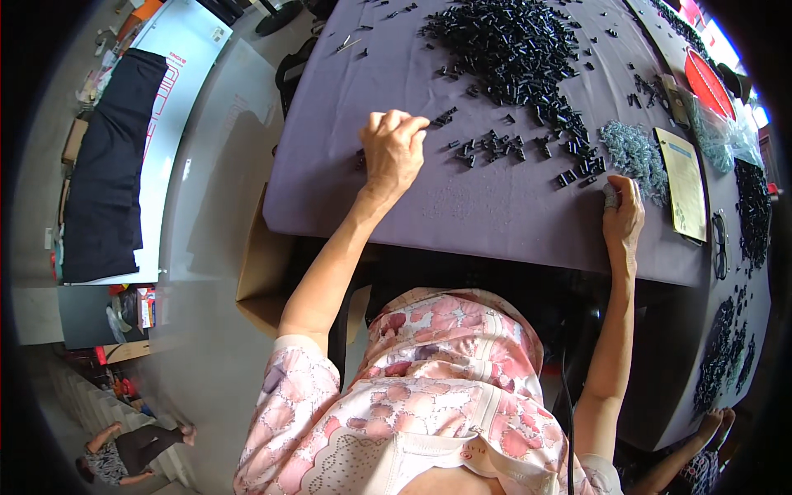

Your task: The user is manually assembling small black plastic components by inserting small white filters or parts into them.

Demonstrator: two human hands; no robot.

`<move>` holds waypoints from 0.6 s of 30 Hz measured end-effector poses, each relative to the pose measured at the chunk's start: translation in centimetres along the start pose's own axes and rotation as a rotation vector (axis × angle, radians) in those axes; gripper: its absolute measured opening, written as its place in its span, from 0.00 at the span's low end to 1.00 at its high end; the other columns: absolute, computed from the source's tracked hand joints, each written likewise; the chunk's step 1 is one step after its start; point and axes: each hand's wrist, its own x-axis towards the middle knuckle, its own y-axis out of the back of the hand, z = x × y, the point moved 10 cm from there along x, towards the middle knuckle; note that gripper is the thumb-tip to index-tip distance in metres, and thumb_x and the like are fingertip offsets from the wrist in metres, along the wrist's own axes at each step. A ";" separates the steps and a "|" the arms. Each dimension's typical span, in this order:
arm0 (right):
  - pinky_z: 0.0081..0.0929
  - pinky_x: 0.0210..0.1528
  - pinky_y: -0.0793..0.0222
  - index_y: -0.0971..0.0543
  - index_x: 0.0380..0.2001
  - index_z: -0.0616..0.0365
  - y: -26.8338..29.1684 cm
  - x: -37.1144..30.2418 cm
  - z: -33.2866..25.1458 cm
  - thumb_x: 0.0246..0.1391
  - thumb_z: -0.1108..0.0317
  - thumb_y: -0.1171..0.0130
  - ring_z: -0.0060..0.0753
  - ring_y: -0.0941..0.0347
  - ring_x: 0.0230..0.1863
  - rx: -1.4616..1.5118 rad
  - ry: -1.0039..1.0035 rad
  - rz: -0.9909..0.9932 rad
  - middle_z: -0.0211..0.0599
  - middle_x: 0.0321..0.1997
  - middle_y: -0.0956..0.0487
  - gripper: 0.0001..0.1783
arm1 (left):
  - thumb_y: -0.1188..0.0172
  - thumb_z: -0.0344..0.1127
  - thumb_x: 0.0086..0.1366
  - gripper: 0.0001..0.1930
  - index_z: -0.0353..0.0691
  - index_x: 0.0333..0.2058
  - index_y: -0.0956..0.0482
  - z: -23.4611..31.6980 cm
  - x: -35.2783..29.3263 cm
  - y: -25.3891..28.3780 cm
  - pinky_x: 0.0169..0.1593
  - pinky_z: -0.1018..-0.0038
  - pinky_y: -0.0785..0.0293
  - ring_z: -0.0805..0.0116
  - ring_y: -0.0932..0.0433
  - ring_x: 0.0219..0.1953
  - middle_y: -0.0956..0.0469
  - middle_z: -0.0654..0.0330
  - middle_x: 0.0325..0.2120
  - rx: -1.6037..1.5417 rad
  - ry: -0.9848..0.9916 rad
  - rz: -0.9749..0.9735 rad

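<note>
Over the near left part of the purple-grey cloth, my left hand [393, 153] is closed with its fingers curled downward. Whatever those fingers hold is hidden; a short row of small black tubular parts [445, 116] lies just beyond them. My right hand [624, 213] rests at the table's front, also closed, its fingertips pinched. Something greyish [610, 196] shows at those fingers, too small to name. Close by on the right is a heap of small clear plastic pieces [634, 153]. Loose black parts [492, 147] lie scattered between my two hands.
A large heap of black parts [511, 49] covers the far middle. On the right are a yellowish card [682, 186], eyeglasses [720, 246], a red round lid-like thing [709, 84] and plastic bags. Another person's hands [716, 427] show at lower right. An open carton [260, 272] stands beside the table.
</note>
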 end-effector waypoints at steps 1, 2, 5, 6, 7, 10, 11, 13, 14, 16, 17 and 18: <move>0.34 0.42 0.32 0.26 0.37 0.57 0.0 0.1 0.0 0.37 0.84 0.54 0.47 0.28 0.40 -0.004 0.002 -0.001 0.41 0.36 0.26 0.20 | 0.37 0.31 0.49 0.07 0.49 0.30 0.19 0.4 0.5 -0.6 0.42 0.67 0.36 0.64 0.31 0.37 0.25 0.68 0.30 -0.028 -0.010 0.008; 0.34 0.43 0.33 0.26 0.37 0.57 0.0 0.1 -0.1 0.37 0.85 0.54 0.47 0.28 0.41 -0.008 0.003 -0.002 0.41 0.36 0.26 0.20 | 0.38 0.31 0.50 0.07 0.47 0.30 0.19 0.6 0.9 -1.4 0.42 0.67 0.35 0.63 0.31 0.37 0.25 0.66 0.30 -0.075 -0.020 0.000; 0.33 0.43 0.33 0.26 0.37 0.57 0.2 0.0 -0.3 0.37 0.85 0.54 0.47 0.28 0.41 -0.014 -0.002 -0.005 0.41 0.36 0.26 0.20 | 0.40 0.30 0.51 0.06 0.45 0.30 0.20 1.1 1.5 -3.4 0.41 0.67 0.34 0.61 0.30 0.36 0.25 0.63 0.29 -0.092 -0.018 -0.038; 0.33 0.43 0.33 0.26 0.37 0.57 0.2 0.0 -0.4 0.37 0.85 0.54 0.47 0.28 0.41 -0.019 -0.007 -0.002 0.41 0.36 0.26 0.20 | 0.40 0.30 0.51 0.06 0.45 0.30 0.20 1.0 1.6 -3.9 0.41 0.67 0.34 0.61 0.30 0.36 0.25 0.63 0.29 -0.097 -0.023 -0.040; 0.31 0.42 0.32 0.26 0.36 0.58 0.5 0.0 -0.6 0.39 0.85 0.53 0.44 0.27 0.38 -0.018 0.003 0.016 0.41 0.35 0.26 0.18 | 0.40 0.29 0.51 0.05 0.44 0.29 0.21 1.2 1.6 -4.2 0.41 0.67 0.34 0.61 0.30 0.35 0.25 0.63 0.28 -0.118 -0.035 -0.036; 0.26 0.41 0.32 0.25 0.37 0.58 1.0 0.2 0.1 0.43 0.83 0.50 0.36 0.26 0.36 -0.018 0.039 0.058 0.38 0.34 0.24 0.16 | 0.41 0.28 0.52 0.04 0.42 0.29 0.21 1.7 1.2 -4.2 0.41 0.67 0.33 0.60 0.29 0.33 0.26 0.60 0.27 -0.179 -0.065 -0.013; 0.24 0.41 0.32 0.25 0.37 0.58 1.2 0.2 1.6 0.43 0.84 0.51 0.31 0.27 0.36 0.109 -0.073 0.080 0.37 0.34 0.24 0.16 | 0.41 0.27 0.52 0.04 0.42 0.29 0.21 1.9 1.0 -3.9 0.41 0.68 0.33 0.60 0.29 0.33 0.26 0.60 0.27 -0.196 -0.060 -0.005; 0.20 0.41 0.33 0.24 0.38 0.58 2.2 0.6 3.4 0.43 0.86 0.57 0.22 0.29 0.37 0.215 -0.166 0.129 0.33 0.34 0.24 0.20 | 0.39 0.26 0.50 0.05 0.44 0.27 0.21 1.6 0.6 -3.9 0.38 0.67 0.32 0.60 0.30 0.33 0.27 0.61 0.27 -0.253 -0.062 -0.019; 0.22 0.40 0.33 0.24 0.38 0.58 3.3 1.1 3.6 0.44 0.85 0.55 0.26 0.28 0.36 0.219 -0.134 0.172 0.35 0.32 0.24 0.18 | 0.39 0.26 0.50 0.05 0.44 0.27 0.20 1.6 0.3 -3.7 0.38 0.67 0.33 0.60 0.30 0.33 0.27 0.61 0.27 -0.262 -0.052 -0.031; 0.21 0.38 0.34 0.24 0.38 0.59 4.6 2.0 6.6 0.45 0.84 0.53 0.26 0.28 0.34 0.316 -0.112 0.243 0.36 0.31 0.23 0.17 | 0.39 0.27 0.49 0.05 0.44 0.27 0.20 2.0 0.3 -3.7 0.38 0.67 0.33 0.61 0.30 0.33 0.27 0.62 0.27 -0.300 -0.054 -0.037; 0.19 0.37 0.35 0.24 0.38 0.60 5.0 2.5 7.3 0.46 0.84 0.54 0.23 0.30 0.33 0.338 -0.156 0.247 0.34 0.31 0.24 0.16 | 0.39 0.27 0.50 0.05 0.45 0.27 0.20 2.0 0.2 -3.8 0.38 0.67 0.33 0.61 0.30 0.33 0.26 0.63 0.27 -0.314 -0.042 -0.055; 0.17 0.36 0.36 0.24 0.38 0.60 5.5 3.0 7.8 0.47 0.84 0.54 0.21 0.31 0.33 0.359 -0.201 0.252 0.31 0.31 0.25 0.16 | 0.38 0.27 0.50 0.05 0.45 0.26 0.20 2.0 0.2 -3.8 0.38 0.67 0.33 0.61 0.30 0.33 0.26 0.64 0.27 -0.327 -0.030 -0.073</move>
